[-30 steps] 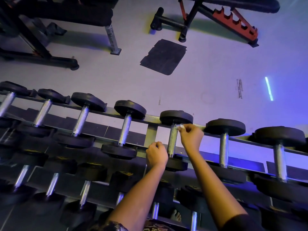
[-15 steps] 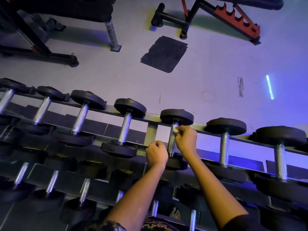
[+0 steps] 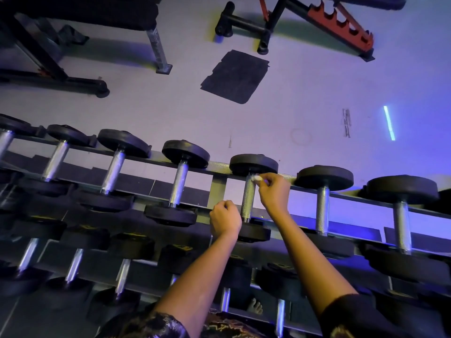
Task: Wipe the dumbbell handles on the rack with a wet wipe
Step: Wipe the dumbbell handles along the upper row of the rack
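Two or three fingers (image 3: 264, 181) of the right hand (image 3: 274, 195) pinch a small, bunched white wet wipe (image 3: 256, 178) against the far end of a knurled silver steel dumbbell handle (image 3: 247, 201). The wipe sits just under that dumbbell's black round head (image 3: 253, 164). The left hand (image 3: 225, 219) is curled into a fist just beside the handle's near end, over the dark metal rack (image 3: 218, 189). I cannot tell whether it grips anything.

The wipe looks light, limp and damp, and I'd guess it will snag on the knurling unless it is wrapped round the bar. The dumbbell itself looks heavy and stiff and is seated across the rack's rails. It may roll a little under rubbing, so the near head seems the place to steady it.

Most of the wipe is hidden by the fingers, and the left palm faces away. The lower tier is in deep shadow, and the row runs off both edges of the view.
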`<act>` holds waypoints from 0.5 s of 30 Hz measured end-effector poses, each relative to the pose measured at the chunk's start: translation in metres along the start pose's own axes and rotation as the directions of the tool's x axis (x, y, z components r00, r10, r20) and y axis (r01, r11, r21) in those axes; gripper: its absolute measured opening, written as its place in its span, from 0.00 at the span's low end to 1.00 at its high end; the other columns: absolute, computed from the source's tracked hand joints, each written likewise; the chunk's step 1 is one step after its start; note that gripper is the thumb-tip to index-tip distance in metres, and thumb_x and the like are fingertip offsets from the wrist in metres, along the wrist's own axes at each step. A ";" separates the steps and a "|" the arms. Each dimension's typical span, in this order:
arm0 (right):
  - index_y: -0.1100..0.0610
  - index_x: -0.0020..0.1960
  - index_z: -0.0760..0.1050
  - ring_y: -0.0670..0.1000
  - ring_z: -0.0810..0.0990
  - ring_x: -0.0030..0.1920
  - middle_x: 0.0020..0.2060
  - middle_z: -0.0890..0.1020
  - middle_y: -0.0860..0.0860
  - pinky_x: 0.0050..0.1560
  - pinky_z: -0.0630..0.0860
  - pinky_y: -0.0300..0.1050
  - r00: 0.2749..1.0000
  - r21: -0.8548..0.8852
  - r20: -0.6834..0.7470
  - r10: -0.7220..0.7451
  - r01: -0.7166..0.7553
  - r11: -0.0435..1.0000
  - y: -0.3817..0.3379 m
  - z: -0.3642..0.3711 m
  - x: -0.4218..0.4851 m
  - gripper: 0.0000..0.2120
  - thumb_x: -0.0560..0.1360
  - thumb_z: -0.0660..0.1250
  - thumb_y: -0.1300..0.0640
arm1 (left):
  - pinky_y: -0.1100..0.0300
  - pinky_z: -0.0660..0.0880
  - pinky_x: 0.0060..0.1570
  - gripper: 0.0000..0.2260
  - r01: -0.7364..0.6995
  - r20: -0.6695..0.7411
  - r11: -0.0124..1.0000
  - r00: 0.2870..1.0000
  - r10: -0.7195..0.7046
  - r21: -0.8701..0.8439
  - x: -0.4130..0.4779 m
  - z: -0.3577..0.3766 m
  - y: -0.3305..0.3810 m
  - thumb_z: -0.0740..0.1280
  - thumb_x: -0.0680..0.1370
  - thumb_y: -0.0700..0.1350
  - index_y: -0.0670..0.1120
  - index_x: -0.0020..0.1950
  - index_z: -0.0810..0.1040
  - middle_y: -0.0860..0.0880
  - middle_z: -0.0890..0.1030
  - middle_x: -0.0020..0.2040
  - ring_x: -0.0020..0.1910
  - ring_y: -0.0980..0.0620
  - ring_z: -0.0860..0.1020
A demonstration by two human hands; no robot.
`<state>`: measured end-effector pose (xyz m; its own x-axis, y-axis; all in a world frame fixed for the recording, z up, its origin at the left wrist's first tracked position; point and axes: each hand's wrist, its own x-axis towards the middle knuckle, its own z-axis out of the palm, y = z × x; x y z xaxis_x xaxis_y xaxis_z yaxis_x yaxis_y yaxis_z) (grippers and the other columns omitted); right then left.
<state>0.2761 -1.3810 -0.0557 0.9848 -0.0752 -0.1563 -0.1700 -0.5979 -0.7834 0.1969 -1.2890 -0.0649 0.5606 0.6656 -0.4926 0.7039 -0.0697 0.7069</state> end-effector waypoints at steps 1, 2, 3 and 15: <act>0.61 0.51 0.83 0.50 0.77 0.40 0.43 0.84 0.56 0.41 0.70 0.37 1.000 -0.005 0.013 -0.004 0.004 1.000 -0.003 0.003 0.002 0.07 0.76 0.69 0.60 | 0.57 0.71 0.38 0.15 0.000 -0.001 1.000 1.000 0.000 0.002 0.000 0.000 0.000 0.57 0.81 0.46 0.42 0.42 0.79 0.43 0.79 0.40 0.39 0.46 0.76; 0.62 0.50 0.83 0.49 0.77 0.39 0.41 0.83 0.55 0.39 0.69 0.35 1.000 -0.021 0.029 -0.008 0.008 1.000 -0.005 0.004 0.002 0.06 0.76 0.69 0.61 | 0.57 0.72 0.39 0.15 0.004 -0.002 1.000 1.000 -0.004 0.008 0.000 0.001 -0.001 0.57 0.81 0.46 0.42 0.43 0.80 0.43 0.79 0.41 0.40 0.46 0.77; 0.61 0.49 0.83 0.49 0.76 0.38 0.39 0.82 0.54 0.36 0.68 0.34 0.999 -0.047 0.048 -0.013 0.015 0.999 -0.005 0.004 -0.001 0.05 0.76 0.69 0.61 | 0.56 0.73 0.39 0.15 0.006 -0.004 1.000 1.000 -0.006 0.016 0.001 0.001 0.000 0.57 0.81 0.47 0.42 0.43 0.80 0.43 0.80 0.41 0.41 0.45 0.77; 0.58 0.43 0.83 0.44 0.77 0.34 0.33 0.81 0.49 0.36 0.69 0.35 0.991 0.007 0.135 -0.016 0.015 1.000 0.006 -0.012 -0.015 0.07 0.75 0.72 0.54 | 0.58 0.71 0.36 0.15 -0.001 0.006 1.000 1.000 0.001 0.010 0.002 0.001 -0.001 0.57 0.81 0.46 0.43 0.43 0.80 0.44 0.79 0.40 0.39 0.47 0.77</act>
<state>0.2605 -1.3932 -0.0505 0.9737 0.0429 -0.2240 -0.1555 -0.5934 -0.7897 0.1974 -1.2880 -0.0671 0.5640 0.6611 -0.4948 0.7074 -0.0776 0.7026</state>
